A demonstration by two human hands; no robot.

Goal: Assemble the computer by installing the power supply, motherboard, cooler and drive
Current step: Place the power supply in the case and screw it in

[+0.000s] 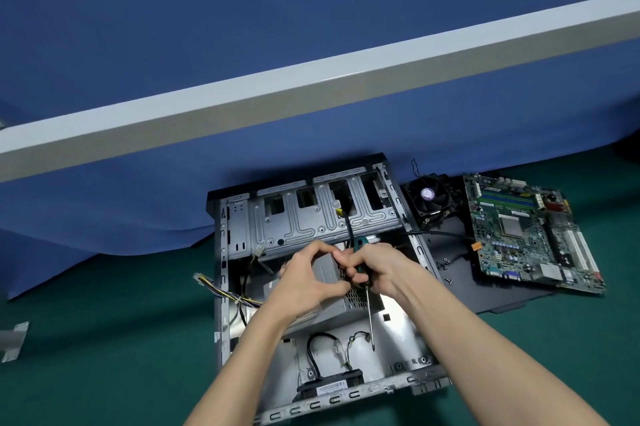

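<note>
Over the open case [346, 401] on the bench [104, 339], your left grip [308, 280] curls onto the one power supply [346, 316], clamped there, likely steadying it in its bay. Your right grip [377, 269] is closed round the single screwdriver [370, 314], tip hanging down, ready for fixing screws, I'd say. Off to the right, one motherboard [526, 231] and one cooler [429, 197] wait outside the case, just beside each other.
</note>
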